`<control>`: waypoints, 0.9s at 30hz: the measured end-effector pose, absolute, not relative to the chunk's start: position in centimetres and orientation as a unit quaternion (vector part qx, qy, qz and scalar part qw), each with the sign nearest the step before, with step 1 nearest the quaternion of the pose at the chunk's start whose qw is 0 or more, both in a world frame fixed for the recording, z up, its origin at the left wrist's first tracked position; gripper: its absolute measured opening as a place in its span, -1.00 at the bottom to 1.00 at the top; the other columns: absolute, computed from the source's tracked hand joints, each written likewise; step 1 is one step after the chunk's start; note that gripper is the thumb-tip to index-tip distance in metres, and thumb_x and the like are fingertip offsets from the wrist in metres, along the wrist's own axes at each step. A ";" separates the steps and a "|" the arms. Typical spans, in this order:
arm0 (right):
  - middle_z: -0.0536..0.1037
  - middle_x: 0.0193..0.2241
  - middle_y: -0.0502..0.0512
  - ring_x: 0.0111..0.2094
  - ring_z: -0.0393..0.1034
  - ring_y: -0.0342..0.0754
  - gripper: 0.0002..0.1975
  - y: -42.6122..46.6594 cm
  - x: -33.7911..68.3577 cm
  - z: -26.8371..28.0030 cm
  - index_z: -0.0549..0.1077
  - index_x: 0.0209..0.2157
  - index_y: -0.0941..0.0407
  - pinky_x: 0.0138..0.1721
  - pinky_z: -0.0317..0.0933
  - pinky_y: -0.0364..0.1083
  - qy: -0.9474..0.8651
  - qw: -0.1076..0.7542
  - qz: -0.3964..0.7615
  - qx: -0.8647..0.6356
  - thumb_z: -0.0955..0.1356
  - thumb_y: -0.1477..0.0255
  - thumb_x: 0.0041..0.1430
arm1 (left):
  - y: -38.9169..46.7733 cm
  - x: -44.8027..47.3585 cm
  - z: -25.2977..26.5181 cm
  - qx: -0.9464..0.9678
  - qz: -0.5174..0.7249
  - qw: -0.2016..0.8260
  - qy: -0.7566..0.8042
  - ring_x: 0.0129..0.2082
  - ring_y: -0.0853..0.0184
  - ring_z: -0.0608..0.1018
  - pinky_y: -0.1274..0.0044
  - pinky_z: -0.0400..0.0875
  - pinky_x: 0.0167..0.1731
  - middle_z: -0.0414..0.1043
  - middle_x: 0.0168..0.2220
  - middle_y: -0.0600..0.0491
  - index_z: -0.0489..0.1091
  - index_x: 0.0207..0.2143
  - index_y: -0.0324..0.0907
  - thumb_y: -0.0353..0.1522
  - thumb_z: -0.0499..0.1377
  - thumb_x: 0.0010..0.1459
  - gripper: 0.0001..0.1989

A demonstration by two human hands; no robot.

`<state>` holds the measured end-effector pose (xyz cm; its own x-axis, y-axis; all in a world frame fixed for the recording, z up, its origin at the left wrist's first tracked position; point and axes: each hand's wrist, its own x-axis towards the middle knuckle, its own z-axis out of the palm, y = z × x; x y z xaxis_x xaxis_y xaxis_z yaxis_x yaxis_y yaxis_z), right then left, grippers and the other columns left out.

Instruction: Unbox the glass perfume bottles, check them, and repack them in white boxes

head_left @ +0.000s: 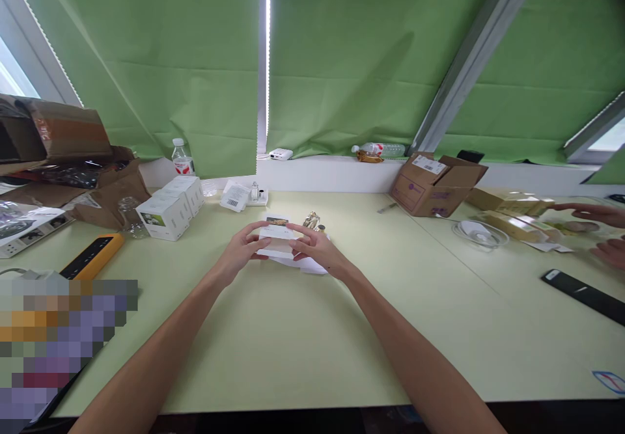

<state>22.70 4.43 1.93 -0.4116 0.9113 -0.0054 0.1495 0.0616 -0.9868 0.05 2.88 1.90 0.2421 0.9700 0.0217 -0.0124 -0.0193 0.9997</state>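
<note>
Between my two hands is a small white box [277,233] with a dark picture on its upper face, held above the table. My left hand [241,248] grips its left side, thumb in front and fingers over the top. On the right side my right hand [315,248] holds it the same way. White paper [315,266] lies on the table below and partly behind the box. Just beyond my right hand stands a small shiny gold object [311,219], partly hidden, with a dark-capped item [321,228] beside it.
Several white boxes [168,209] stand in a row at left, near an orange power strip [92,255] and open cardboard boxes [68,141]. A cardboard carton [430,183], coiled white cable [478,232] and black bar [586,294] are at right. Another person's hands [600,226] reach toward yellow boxes [512,206].
</note>
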 end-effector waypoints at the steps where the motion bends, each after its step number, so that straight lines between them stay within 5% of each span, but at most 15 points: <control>1: 0.54 -0.39 0.02 -0.32 0.45 -0.09 -0.32 4.5 22.7 1.9 0.25 0.19 -0.02 -0.09 0.37 0.05 -0.641 0.348 0.544 -0.415 0.42 0.15 0.05 | 2.9 0.0 1.9 0.560 0.443 0.555 0.427 -0.15 0.18 0.50 0.28 0.43 -0.13 0.45 -0.14 -0.04 0.31 0.06 -0.02 -0.12 0.23 0.04 -0.48; 27: 0.44 -0.56 -0.05 -0.42 0.35 -0.10 -0.30 4.5 22.8 2.0 0.31 0.16 0.09 -0.22 0.31 -0.02 -0.667 0.365 0.488 -0.428 0.41 0.10 0.01 | 2.7 0.1 2.2 0.571 0.419 0.568 0.419 -0.17 0.20 0.54 0.25 0.42 -0.07 0.45 -0.11 -0.02 0.25 0.12 -0.01 -0.09 0.21 0.06 -0.43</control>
